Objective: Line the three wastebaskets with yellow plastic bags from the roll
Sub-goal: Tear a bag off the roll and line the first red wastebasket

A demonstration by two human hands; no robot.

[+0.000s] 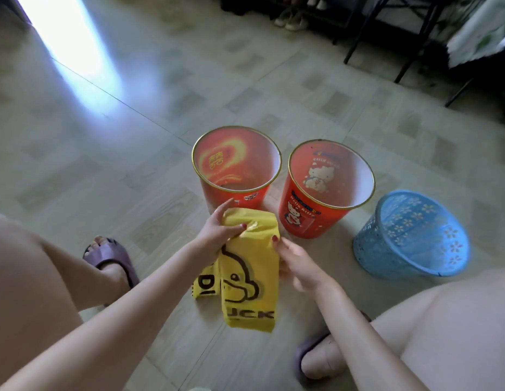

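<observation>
- Left hand clamped on the top edge of a yellow plastic bag printed with a black duck outline and letters.
- Right hand pinching the bag's right edge, red-nailed thumb on the plastic.
- Bag hanging folded between both hands, just in front of two red wastebaskets.
- Left red wastebasket and Hello Kitty wastebasket upright, side by side, unlined.
- Blue perforated wastebasket to the right, tilted, also unlined.
- Purple slippers on the tiled floor.
</observation>
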